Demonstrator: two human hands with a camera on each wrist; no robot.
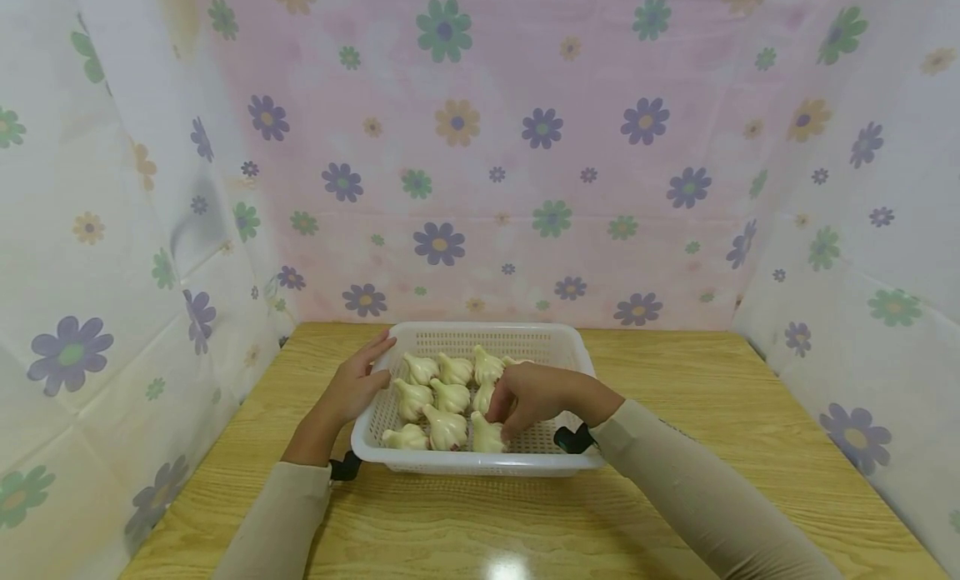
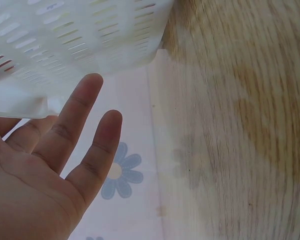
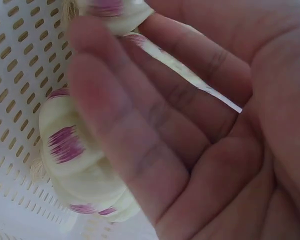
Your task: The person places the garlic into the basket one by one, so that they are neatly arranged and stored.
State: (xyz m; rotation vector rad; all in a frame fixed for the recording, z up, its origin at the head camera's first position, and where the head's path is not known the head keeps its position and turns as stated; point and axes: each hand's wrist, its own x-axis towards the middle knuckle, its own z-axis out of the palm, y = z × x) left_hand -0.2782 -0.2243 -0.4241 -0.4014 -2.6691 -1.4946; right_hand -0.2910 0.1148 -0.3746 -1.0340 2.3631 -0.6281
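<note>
A white slotted plastic basket (image 1: pixel 480 461) holds several pale garlic bulbs (image 1: pixel 447 428) with purple marks, set in rough rows. My left hand (image 1: pixel 352 390) rests on the basket's left rim, fingers extended; in the left wrist view two straight fingers (image 2: pixel 85 100) spread below the slotted wall. Reaching into the basket, my right hand (image 1: pixel 536 394) pinches a garlic bulb (image 1: pixel 486 434) at the front, its fingers bent down round it. In the right wrist view that bulb (image 3: pixel 110 11) is partly cut off at the top, and another garlic bulb (image 3: pixel 70 145) lies beside the fingers. My right hand hides some bulbs behind it.
The basket stands on a wood-grain table (image 1: pixel 660 380). Flower-printed cloth (image 1: pixel 495 188) encloses the table at the back and both sides. Dark wrist mounts (image 1: pixel 345 466) sit under each wrist, the right one over the basket's front right corner.
</note>
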